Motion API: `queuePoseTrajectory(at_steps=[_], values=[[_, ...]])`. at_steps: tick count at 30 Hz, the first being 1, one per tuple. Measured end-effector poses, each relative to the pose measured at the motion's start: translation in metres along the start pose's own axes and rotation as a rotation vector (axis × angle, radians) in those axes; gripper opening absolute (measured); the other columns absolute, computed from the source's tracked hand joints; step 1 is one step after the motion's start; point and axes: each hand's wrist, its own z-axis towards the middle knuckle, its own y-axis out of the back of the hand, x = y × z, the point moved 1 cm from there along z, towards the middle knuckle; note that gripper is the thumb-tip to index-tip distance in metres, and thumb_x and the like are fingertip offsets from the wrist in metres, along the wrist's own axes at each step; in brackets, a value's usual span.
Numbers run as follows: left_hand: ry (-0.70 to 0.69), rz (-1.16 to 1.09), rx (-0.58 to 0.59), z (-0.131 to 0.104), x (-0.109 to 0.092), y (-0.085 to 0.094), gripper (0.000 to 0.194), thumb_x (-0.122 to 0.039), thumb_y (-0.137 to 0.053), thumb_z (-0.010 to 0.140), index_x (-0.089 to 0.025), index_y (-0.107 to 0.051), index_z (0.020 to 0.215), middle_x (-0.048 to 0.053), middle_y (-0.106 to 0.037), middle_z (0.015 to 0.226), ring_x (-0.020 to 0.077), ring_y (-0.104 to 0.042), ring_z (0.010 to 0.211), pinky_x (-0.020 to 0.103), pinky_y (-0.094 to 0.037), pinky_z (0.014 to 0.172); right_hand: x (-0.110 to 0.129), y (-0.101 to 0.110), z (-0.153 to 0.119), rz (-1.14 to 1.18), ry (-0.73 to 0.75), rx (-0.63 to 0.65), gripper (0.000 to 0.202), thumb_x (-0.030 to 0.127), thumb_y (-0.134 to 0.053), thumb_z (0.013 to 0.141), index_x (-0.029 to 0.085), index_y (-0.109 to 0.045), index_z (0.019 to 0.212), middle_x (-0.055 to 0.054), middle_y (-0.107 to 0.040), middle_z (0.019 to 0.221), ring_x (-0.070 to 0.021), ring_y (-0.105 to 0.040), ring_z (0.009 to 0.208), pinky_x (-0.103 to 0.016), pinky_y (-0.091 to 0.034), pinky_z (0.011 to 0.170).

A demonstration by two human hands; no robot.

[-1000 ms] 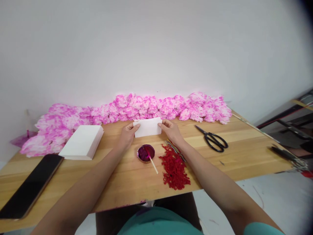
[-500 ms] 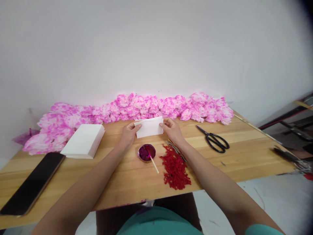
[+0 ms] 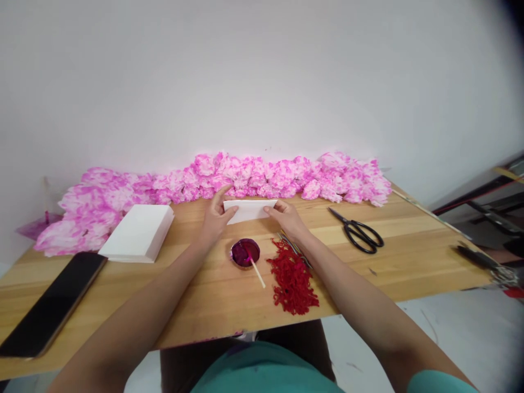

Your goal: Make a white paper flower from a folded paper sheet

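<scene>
Between both hands, just above the table, is a white sheet of paper [image 3: 250,212], folded or layered. My left hand [image 3: 215,218] has its thumb on the paper's left end, with the index finger raised behind it. At the right end my right hand [image 3: 285,215] pinches the paper between thumb and fingers. A small round dish of dark magenta liquid [image 3: 241,254] sits nearer me, a thin wooden stick [image 3: 257,274] resting in it. To its right lies a heap of red yarn pieces [image 3: 293,284], with thin wires [image 3: 292,242] at its top, partly behind my right forearm.
Pink-and-white paper flowers [image 3: 254,174] line the wall side of the wooden table [image 3: 413,251]. A thick stack of white paper [image 3: 137,232] and a black phone [image 3: 53,305] lie left. Black-handled scissors [image 3: 360,232] lie right; another dark-handled tool [image 3: 477,256] is at the right edge.
The paper now looks narrower from front to back, its upper edge lower and level. My left index finger has lifted off the paper's edge; my right hand stays at its end.
</scene>
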Motion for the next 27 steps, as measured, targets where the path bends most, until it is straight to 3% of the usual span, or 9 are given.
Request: queuePoseTrajectory(at_steps=[5, 11, 15, 21, 27], values=[[0.118, 0.065, 0.069, 0.003, 0.005, 0.005, 0.069, -0.030, -0.080, 0.064, -0.021, -0.058, 0.128, 0.002, -0.065, 0.089, 0.0148, -0.058, 0.077, 0.025, -0.045, 0.071, -0.002, 0.001, 0.001, -0.033, -0.024, 0.054, 0.024, 0.036, -0.074, 0.067, 0.021, -0.068, 0.084, 0.002, -0.068, 0.080, -0.0145, -0.058, 0.077, -0.028, -0.044, 0.078], [0.216, 0.043, -0.010, 0.003, 0.020, 0.007, 0.044, -0.036, -0.083, 0.059, -0.012, -0.071, 0.093, 0.006, -0.072, 0.086, 0.0206, -0.064, 0.082, 0.032, -0.049, 0.080, -0.001, -0.001, 0.001, -0.014, 0.011, 0.060, 0.029, 0.039, -0.071, 0.070, 0.021, -0.070, 0.093, 0.000, -0.072, 0.090, -0.0170, -0.060, 0.085, -0.030, -0.045, 0.083], [0.241, 0.069, -0.023, 0.004, 0.023, 0.006, 0.038, -0.037, -0.084, 0.059, -0.012, -0.071, 0.084, 0.007, -0.073, 0.085, 0.0229, -0.066, 0.081, 0.036, -0.049, 0.082, 0.000, -0.005, 0.001, -0.045, 0.044, 0.086, 0.033, 0.041, -0.064, 0.076, 0.023, -0.070, 0.102, -0.001, -0.072, 0.103, -0.0196, -0.061, 0.095, -0.034, -0.044, 0.093], [0.236, 0.053, -0.060, 0.004, 0.022, 0.005, 0.043, -0.040, -0.084, 0.060, -0.012, -0.071, 0.090, 0.008, -0.074, 0.090, 0.0233, -0.067, 0.084, 0.035, -0.050, 0.082, 0.003, 0.000, 0.002, -0.028, 0.042, 0.102, 0.053, 0.024, -0.058, 0.070, 0.030, -0.061, 0.122, 0.002, -0.067, 0.120, -0.0219, -0.055, 0.116, -0.038, -0.039, 0.104], [0.225, 0.035, -0.051, 0.002, 0.022, 0.005, 0.047, -0.040, -0.084, 0.061, -0.011, -0.071, 0.096, 0.009, -0.074, 0.096, 0.0241, -0.068, 0.088, 0.036, -0.051, 0.084, 0.000, -0.001, 0.005, 0.057, -0.007, 0.142, 0.065, 0.018, -0.054, 0.060, 0.029, -0.059, 0.124, 0.002, -0.065, 0.125, -0.0218, -0.054, 0.121, -0.038, -0.039, 0.106]])
